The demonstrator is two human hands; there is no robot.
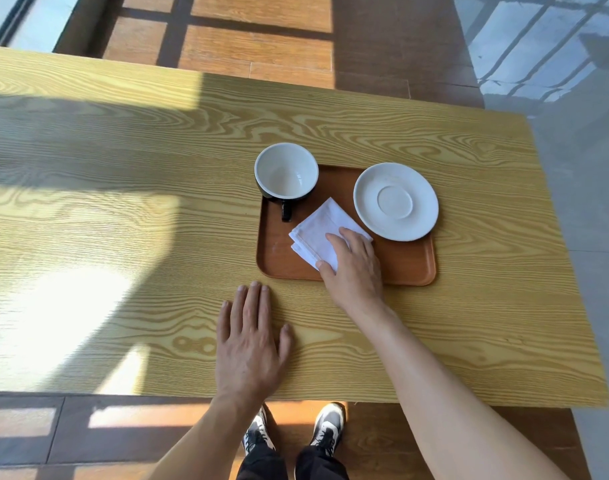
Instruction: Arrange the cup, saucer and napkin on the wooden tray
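A brown wooden tray (407, 265) lies on the table. A cup (286, 170), black outside and white inside, stands upright on its far left corner, handle toward me. A white saucer (395, 201) sits on the tray's far right part. A folded white napkin (318, 232) lies in the tray's middle, turned diagonally. My right hand (355, 268) rests on the napkin's near right part, thumb at its near corner and fingers over its top. My left hand (249, 344) lies flat on the table in front of the tray, fingers spread, holding nothing.
The light wood-grain table (123, 220) stretches wide to the left, with sun patches and shadow on it. Its near edge runs just above my shoes (327, 427). Wood and grey tile floor surrounds the table.
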